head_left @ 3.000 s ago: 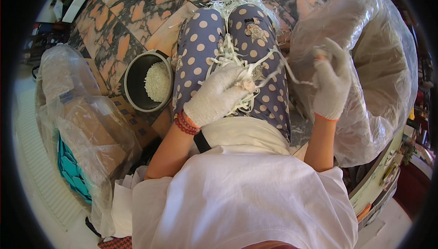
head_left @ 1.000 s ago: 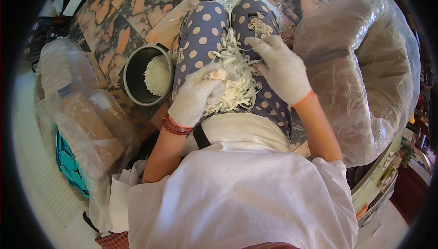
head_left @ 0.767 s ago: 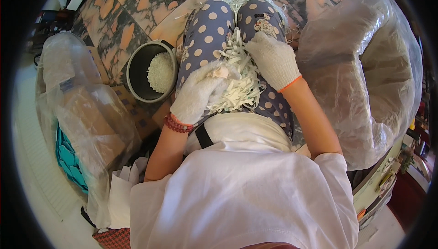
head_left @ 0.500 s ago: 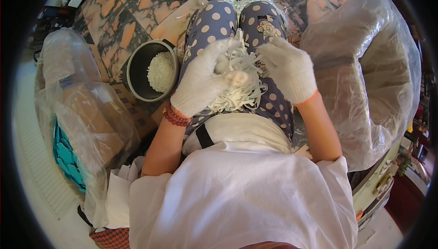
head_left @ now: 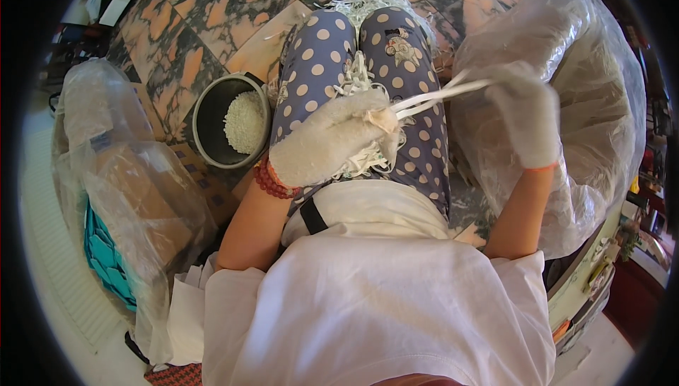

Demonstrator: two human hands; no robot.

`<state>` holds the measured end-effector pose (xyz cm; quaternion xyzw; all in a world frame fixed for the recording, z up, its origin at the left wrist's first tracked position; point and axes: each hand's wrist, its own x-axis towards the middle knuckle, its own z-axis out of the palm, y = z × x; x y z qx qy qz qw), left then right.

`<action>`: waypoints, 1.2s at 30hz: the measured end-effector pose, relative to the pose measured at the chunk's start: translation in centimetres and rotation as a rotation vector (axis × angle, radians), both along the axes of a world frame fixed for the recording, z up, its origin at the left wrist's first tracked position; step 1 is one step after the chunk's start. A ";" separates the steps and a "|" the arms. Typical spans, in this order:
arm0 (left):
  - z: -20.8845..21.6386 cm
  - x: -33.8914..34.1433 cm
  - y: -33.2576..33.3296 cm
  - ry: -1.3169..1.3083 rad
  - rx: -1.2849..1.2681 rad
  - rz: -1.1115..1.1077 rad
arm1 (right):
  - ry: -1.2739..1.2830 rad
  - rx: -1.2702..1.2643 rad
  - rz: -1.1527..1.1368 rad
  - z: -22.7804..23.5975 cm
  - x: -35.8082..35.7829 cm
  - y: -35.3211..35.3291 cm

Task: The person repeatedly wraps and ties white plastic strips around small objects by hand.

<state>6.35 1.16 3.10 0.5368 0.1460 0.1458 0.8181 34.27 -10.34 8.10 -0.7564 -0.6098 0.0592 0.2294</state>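
My left hand [head_left: 336, 135], in a white knit glove, is closed over my lap with white strips [head_left: 424, 101] pinched at its thumb and fingers. The strips stretch taut to the right as far as my right hand [head_left: 523, 107]. That gloved hand is smeared by motion, but the strips run into its fingers, beside the large plastic bag. Below and behind my left hand a loose heap of pale strips [head_left: 364, 163] lies between my thighs, on grey polka-dot trousers [head_left: 304, 68].
A dark round pot [head_left: 209, 121] holding white granules [head_left: 246, 123] stands to the left. Farther left, clear plastic [head_left: 152, 195] covers cardboard and teal pieces [head_left: 106, 255]. A large clear plastic bag [head_left: 594, 89] gapes on the right. More shredded strips [head_left: 375, 1] lie beyond my knees on marbled tiles.
My right hand has moved away to the right, drawing several strips out straight from the left hand. My left hand has turned and closed, shifting slightly toward me.
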 end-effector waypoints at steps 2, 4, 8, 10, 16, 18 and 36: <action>-0.1 -0.2 0.1 0.048 -0.111 -0.012 | -0.191 -0.124 -0.108 -2.3 -1.2 -0.1; -0.2 -0.1 0.0 0.105 -0.164 -0.007 | 0.087 -0.006 -0.020 -2.8 -2.0 0.0; 0.0 0.0 0.0 0.355 -0.175 -0.085 | 0.821 -0.118 0.148 -2.4 -5.4 0.2; 0.0 -0.5 0.0 0.362 -0.039 -0.136 | 0.814 -0.256 0.347 -3.0 -7.0 0.3; -1.2 -1.7 -1.1 0.296 0.167 -0.152 | 0.894 0.057 0.348 -5.8 -7.5 -1.5; -1.6 -1.4 -2.7 0.135 0.008 -0.156 | 1.595 0.053 0.133 -5.4 -8.6 -2.6; -3.3 -4.4 -2.1 0.229 -0.241 0.120 | 0.029 -0.082 0.037 -10.3 -8.8 5.8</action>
